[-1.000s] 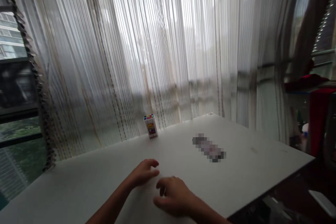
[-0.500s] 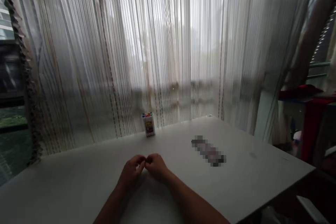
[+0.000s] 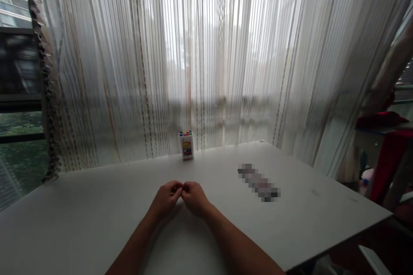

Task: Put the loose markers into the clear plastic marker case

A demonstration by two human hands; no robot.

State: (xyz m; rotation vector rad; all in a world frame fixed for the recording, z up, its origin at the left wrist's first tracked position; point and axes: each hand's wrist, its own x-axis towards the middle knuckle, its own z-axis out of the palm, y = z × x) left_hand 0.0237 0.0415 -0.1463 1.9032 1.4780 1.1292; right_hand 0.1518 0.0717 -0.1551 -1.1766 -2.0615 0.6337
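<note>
My left hand (image 3: 167, 198) and my right hand (image 3: 194, 197) meet over the middle of the white table (image 3: 97, 219). Both have curled fingers, and their tips touch each other. Whatever may be between the fingertips is hidden or too small to make out. Beyond them, close to the curtain, a clear case of markers (image 3: 186, 147) stands upright, with several coloured caps on top and a printed label in front. Neither hand touches it.
To the right on the table lies a long pixelated object (image 3: 259, 182) that I cannot identify. A striped sheer curtain (image 3: 206, 73) hangs along the table's far edge. Red cloth (image 3: 392, 167) drapes beyond the right edge.
The view has tilted and turned slightly, so the marker case and curtain appear shifted to the right. My hands stay together, with their fingers a little more closed.
</note>
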